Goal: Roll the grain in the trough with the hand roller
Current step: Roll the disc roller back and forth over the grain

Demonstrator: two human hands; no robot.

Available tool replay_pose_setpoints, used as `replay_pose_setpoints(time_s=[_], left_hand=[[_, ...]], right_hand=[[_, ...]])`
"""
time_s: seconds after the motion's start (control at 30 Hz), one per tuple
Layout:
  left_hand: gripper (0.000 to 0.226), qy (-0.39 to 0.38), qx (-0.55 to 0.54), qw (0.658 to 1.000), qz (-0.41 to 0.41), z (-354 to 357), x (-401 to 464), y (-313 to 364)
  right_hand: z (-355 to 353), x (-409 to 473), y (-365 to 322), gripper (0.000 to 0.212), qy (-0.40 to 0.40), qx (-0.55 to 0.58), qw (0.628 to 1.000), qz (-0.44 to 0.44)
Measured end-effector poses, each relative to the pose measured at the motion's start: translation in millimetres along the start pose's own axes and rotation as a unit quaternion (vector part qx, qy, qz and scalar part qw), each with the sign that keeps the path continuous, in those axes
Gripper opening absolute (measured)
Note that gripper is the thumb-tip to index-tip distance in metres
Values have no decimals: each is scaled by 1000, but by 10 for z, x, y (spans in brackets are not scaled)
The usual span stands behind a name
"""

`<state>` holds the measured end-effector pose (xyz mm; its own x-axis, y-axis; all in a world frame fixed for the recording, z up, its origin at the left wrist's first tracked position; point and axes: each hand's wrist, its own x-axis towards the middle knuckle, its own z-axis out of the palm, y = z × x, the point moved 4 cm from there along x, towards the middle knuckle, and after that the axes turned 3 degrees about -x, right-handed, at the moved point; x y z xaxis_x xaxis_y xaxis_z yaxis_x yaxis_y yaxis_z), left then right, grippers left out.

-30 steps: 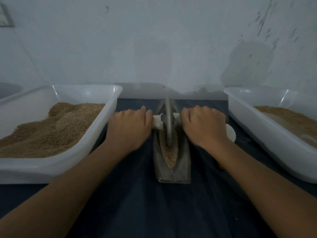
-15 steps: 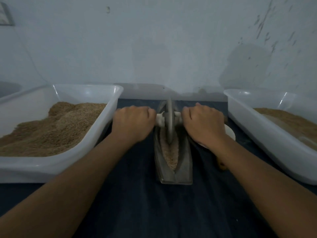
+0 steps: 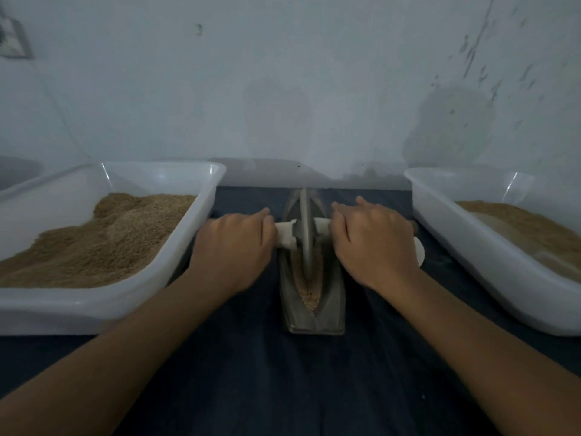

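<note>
Dark cloth [image 3: 283, 388]: two tubs [image 3: 103, 306], one trough [image 3: 314, 322], one roller [image 3: 303, 234].

Tan grain [image 3: 309, 287] fills a grey trough [image 3: 333, 297], white tubs [image 3: 94, 306] flank it, on plain dark blue cloth [image 3: 283, 388].
</note>
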<state>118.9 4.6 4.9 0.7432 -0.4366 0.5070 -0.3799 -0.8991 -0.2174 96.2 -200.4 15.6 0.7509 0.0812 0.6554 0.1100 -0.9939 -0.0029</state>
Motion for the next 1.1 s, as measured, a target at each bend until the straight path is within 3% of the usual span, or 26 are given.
replay_pose_setpoints(time_s=[0.1, 0.23, 0.37, 0.47, 0.53, 0.63, 0.73, 0.83, 0.97, 1.1], left_hand=[[47, 58, -115, 991, -41, -195, -278, -19], [54, 66, -154, 985, -39, -240, -378, 41], [65, 16, -74, 997, -29, -107, -32, -12], [38, -73, 82, 994, -2, 131, 343, -21], [16, -102, 84, 991, -22, 191, 577, -40], [19, -99, 45, 992, -67, 200, 801, -57], [16, -58, 57, 995, -48, 155, 695, 7], [28, -18, 63, 996, -54, 57, 421, 38], [59, 26, -23, 997, -66, -73, 49, 58], [62, 31, -59, 995, -68, -274, -198, 155]], right_hand=[[-196, -222, -62, 47, 24, 14, 999, -30], [-278, -329, -61, 51, 52, 23, 998, -40], [-68, -119, 15, 49, 26, -7, 1000, -7], [230, 209, 113, 52, -27, -28, 999, 27], [391, 403, 176, 51, -66, -44, 996, 49], [549, 532, 306, 50, -76, 0, 993, 85], [498, 427, 295, 51, -57, 29, 994, 87], [335, 153, 234, 52, -20, 18, 997, 67], [69, -211, 153, 48, 15, 88, 996, 30], [-141, -498, 147, 46, 64, 119, 991, -6]])
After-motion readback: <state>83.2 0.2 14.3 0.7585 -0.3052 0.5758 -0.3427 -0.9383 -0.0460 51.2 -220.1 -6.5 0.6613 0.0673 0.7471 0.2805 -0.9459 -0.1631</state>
